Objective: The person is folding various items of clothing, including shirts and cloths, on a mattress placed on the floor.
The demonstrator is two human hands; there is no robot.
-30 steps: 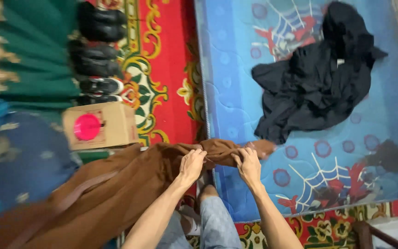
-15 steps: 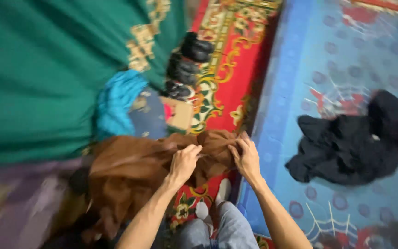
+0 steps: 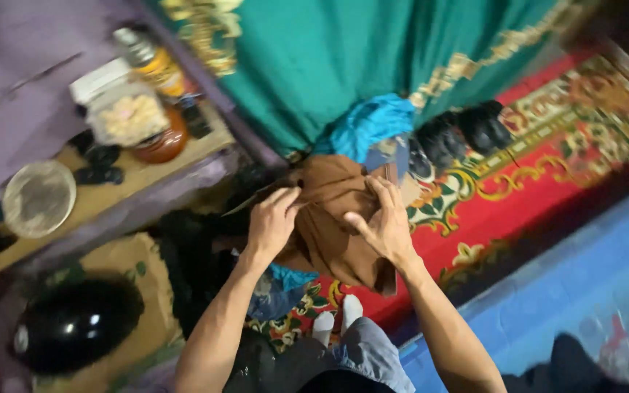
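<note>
Both of my hands grip a brown garment (image 3: 333, 218) held up in front of me. My left hand (image 3: 272, 218) pinches its upper left edge. My right hand (image 3: 384, 222) clutches the cloth on the right, fingers spread over it. The fabric hangs bunched between them, above a red patterned carpet (image 3: 540, 182). My feet in white socks (image 3: 336, 324) show below the cloth.
A green curtain (image 3: 343, 58) hangs behind, with blue cloth (image 3: 369, 124) and black shoes (image 3: 464, 131) at its foot. At left a low shelf (image 3: 140, 164) carries jars, a bottle and a round lid. A black helmet (image 3: 74, 324) lies lower left. A blue mattress (image 3: 584, 291) fills the lower right.
My view has swung left, away from the mattress and the black clothes toward the shelf. Both hands kept hold of the brown garment, which is now gathered more tightly.
</note>
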